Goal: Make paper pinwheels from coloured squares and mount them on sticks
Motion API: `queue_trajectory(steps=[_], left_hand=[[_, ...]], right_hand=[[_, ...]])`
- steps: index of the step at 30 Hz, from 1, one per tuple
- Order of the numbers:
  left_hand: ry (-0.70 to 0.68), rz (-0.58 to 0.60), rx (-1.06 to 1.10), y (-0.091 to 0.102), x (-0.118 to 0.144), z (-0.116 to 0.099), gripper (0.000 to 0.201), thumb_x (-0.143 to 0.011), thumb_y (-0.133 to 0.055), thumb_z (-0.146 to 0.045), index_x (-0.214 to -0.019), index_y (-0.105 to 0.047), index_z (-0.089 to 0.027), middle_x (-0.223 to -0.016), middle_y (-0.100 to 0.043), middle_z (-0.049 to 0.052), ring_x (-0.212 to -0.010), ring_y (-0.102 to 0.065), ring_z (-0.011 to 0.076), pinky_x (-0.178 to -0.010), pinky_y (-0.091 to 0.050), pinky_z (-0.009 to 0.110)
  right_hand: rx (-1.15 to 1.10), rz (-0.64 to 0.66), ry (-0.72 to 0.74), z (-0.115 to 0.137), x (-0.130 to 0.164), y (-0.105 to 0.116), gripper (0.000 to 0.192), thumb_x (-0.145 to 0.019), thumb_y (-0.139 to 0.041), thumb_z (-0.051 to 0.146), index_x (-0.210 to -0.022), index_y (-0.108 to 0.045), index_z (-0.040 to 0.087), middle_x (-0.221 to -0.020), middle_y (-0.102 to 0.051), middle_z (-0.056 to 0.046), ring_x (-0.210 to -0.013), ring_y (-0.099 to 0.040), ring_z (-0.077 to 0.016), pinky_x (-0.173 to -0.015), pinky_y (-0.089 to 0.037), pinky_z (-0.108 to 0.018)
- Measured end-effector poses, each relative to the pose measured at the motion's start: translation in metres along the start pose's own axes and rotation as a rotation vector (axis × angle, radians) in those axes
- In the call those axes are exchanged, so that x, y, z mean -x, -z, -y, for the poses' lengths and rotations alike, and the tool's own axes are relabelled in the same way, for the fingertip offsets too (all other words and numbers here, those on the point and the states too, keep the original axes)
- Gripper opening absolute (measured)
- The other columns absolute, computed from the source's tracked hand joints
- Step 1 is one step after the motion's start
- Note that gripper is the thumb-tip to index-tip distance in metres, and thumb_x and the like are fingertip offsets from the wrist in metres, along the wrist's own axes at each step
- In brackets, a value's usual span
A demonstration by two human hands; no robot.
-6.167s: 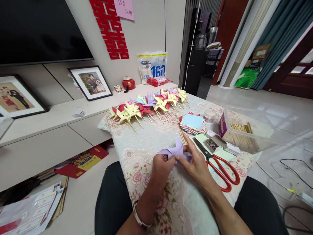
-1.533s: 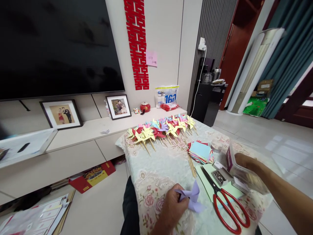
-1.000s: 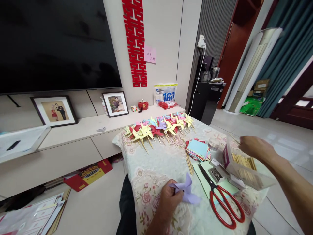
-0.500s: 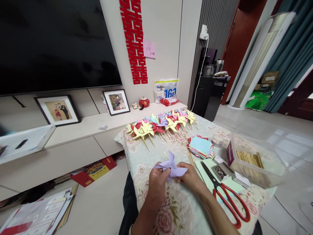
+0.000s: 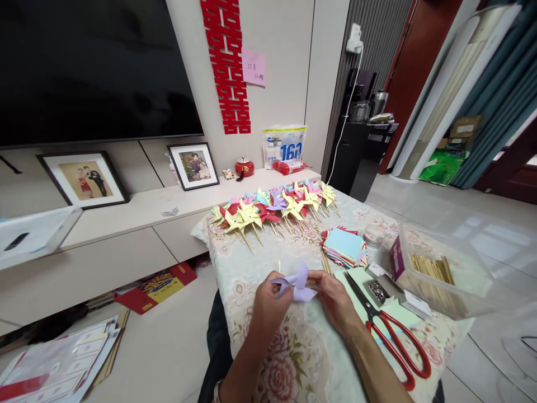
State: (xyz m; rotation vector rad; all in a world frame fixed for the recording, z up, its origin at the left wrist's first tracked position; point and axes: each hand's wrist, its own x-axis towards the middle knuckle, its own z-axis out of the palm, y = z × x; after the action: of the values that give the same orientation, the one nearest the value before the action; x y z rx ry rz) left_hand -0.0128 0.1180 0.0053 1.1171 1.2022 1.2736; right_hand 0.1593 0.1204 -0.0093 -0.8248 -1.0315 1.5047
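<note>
A lilac paper pinwheel (image 5: 300,288) is held low over the near part of the table. My left hand (image 5: 271,296) is closed on its left side, thumb close to the centre. A thin pale stick (image 5: 279,265) pokes up just beyond my left fingers; whether it joins the pinwheel is hidden. My right hand (image 5: 335,296) is curved loosely at the right blades, fingers extended and apart from the thumb side, fingertips at the paper's edge. Finished-looking pinwheels (image 5: 272,207) in yellow, red, pink, blue and lilac lie in rows on sticks farther back.
Right of my hands lie red-handled scissors (image 5: 392,330), a small box of metal fasteners (image 5: 380,291), a stack of coloured paper squares (image 5: 346,246), a round clear container (image 5: 373,236) and a plastic tub (image 5: 465,296) of wooden sticks. A cabinet (image 5: 126,240) stands behind the table.
The pinwheel has turned and tilted in my left hand. My right hand has loosened from the right blade and shifted slightly right and up. The camera view has moved a little.
</note>
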Motion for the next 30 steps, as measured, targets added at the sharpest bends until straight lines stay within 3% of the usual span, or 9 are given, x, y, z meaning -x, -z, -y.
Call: queue_trajectory(steps=[3,9,16,21,26,30], left_hand=[[-0.051,0.039,-0.157,-0.002,0.005,0.0,0.008,-0.068,-0.064,-0.021,-0.069,-0.056,-0.019,-0.057,-0.056,-0.004,-0.055,-0.05,0.0128,-0.054,-0.035,0.022],[-0.101,0.091,-0.336,-0.008,0.01,-0.005,0.004,-0.072,-0.058,-0.022,-0.071,-0.054,-0.02,-0.058,-0.053,-0.005,-0.054,-0.046,0.0129,-0.053,-0.033,0.024],[-0.085,0.142,-0.314,-0.009,0.013,-0.009,0.005,-0.072,-0.058,-0.023,-0.071,-0.054,-0.02,-0.06,-0.055,-0.003,-0.057,-0.05,0.0145,-0.056,-0.036,0.025],[-0.111,0.209,-0.33,-0.008,0.021,-0.028,0.004,-0.072,-0.059,-0.02,-0.076,-0.06,-0.019,-0.066,-0.061,-0.001,-0.064,-0.055,0.0166,-0.062,-0.041,0.027],[-0.037,0.164,-0.08,0.004,0.02,-0.036,0.017,-0.083,-0.06,-0.034,-0.078,-0.065,-0.018,-0.077,-0.069,0.005,-0.072,-0.061,0.0192,-0.069,-0.046,0.029],[-0.042,0.151,0.274,0.007,0.016,-0.035,0.036,-0.091,-0.05,-0.048,-0.078,-0.066,-0.018,-0.077,-0.07,0.007,-0.074,-0.064,0.0204,-0.074,-0.05,0.032]], right_hand=[[0.08,0.067,-0.04,0.002,0.003,-0.007,0.039,-0.073,-0.08,0.047,-0.096,-0.073,0.017,-0.086,-0.073,-0.005,-0.077,-0.064,-0.0197,-0.073,-0.046,-0.03],[0.146,0.001,-0.049,0.001,0.003,-0.011,0.035,-0.063,-0.087,0.04,-0.085,-0.072,0.017,-0.072,-0.068,0.001,-0.066,-0.058,-0.0146,-0.066,-0.043,-0.026],[0.206,0.0,-0.03,0.003,0.006,-0.01,0.028,-0.067,-0.084,0.036,-0.081,-0.073,0.015,-0.07,-0.066,0.0,-0.065,-0.055,-0.0145,-0.064,-0.04,-0.026],[0.228,-0.006,0.029,0.005,0.01,-0.006,0.021,-0.071,-0.08,0.032,-0.082,-0.073,0.015,-0.072,-0.065,0.0,-0.069,-0.055,-0.0155,-0.065,-0.039,-0.027],[-0.084,0.061,-0.015,0.009,0.012,-0.005,0.031,-0.068,-0.081,0.03,-0.097,-0.073,0.019,-0.078,-0.067,0.0,-0.072,-0.059,-0.0168,-0.069,-0.043,-0.028],[-0.088,0.255,-0.132,0.011,0.014,-0.012,0.048,-0.065,-0.082,0.025,-0.111,-0.072,0.02,-0.09,-0.07,-0.003,-0.079,-0.061,-0.0181,-0.074,-0.044,-0.028]])
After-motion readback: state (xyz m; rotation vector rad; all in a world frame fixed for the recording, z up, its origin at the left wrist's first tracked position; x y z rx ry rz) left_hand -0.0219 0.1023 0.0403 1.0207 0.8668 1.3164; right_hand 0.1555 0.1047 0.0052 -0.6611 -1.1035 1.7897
